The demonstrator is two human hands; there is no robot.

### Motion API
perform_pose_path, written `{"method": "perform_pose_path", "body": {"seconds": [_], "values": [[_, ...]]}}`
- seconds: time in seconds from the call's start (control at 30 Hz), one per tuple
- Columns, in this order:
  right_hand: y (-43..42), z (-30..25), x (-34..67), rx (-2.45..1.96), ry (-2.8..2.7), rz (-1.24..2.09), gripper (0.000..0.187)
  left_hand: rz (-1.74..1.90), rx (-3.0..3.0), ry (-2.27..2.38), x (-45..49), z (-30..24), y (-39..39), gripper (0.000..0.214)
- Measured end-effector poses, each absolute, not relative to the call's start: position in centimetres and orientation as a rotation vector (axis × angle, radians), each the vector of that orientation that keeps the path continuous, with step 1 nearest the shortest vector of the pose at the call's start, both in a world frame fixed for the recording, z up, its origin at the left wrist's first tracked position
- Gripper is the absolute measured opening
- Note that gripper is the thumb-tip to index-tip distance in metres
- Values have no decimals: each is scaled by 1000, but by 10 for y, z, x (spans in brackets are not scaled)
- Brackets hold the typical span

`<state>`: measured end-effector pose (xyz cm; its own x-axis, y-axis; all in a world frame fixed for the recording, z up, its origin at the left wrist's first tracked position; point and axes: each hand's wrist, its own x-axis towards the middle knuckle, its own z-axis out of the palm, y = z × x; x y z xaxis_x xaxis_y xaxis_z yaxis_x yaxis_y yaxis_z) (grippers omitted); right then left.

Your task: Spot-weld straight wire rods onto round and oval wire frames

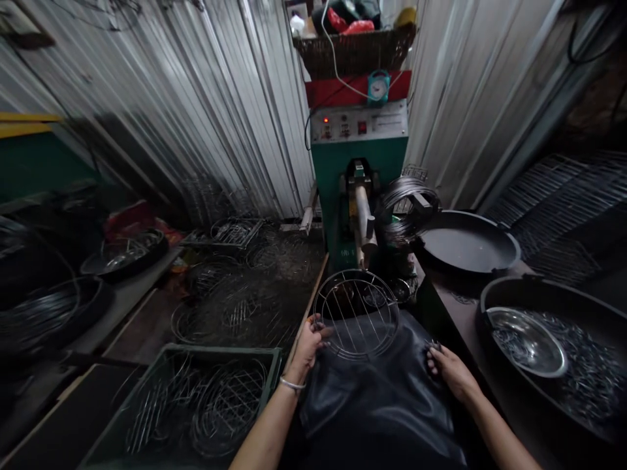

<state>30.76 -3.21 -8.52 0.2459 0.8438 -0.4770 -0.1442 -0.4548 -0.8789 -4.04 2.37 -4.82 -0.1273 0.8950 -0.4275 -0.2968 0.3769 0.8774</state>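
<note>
Round wire rack (pixel 356 314) (thin crossbars) lies flat before the machine.

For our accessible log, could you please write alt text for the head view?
The left hand grips the rim of a round wire rack before a green machine; the right hand rests on a black sheet.

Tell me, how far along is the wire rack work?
Seemingly done: racks lie in the green crate. In hand: left hand holds a round rack at the machine; right hand rests on the apron. Left: loose metal bits in the pan.
</note>
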Motion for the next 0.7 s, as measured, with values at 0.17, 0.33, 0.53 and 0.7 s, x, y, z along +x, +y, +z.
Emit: {"method": "perform_pose_path", "body": {"seconds": [0.17, 0.33, 0.53, 0.7], "values": [[-32, -84, 307, -1546, -546, 1353, 18, 1234, 676, 1173, -48, -63, 23, 69], [-29, -85, 305, -1509, -454, 1400, 22, 1359, 785, 1074, -47, -78, 54, 70], [-35, -90, 309, -1481, -447, 1385, 22, 1416, 870, 1049, -42, -104, 98, 68], [-35, -86, 309, -1481, -377, 1410, 22, 1470, 832, 1062, -34, -106, 104, 66]]}}
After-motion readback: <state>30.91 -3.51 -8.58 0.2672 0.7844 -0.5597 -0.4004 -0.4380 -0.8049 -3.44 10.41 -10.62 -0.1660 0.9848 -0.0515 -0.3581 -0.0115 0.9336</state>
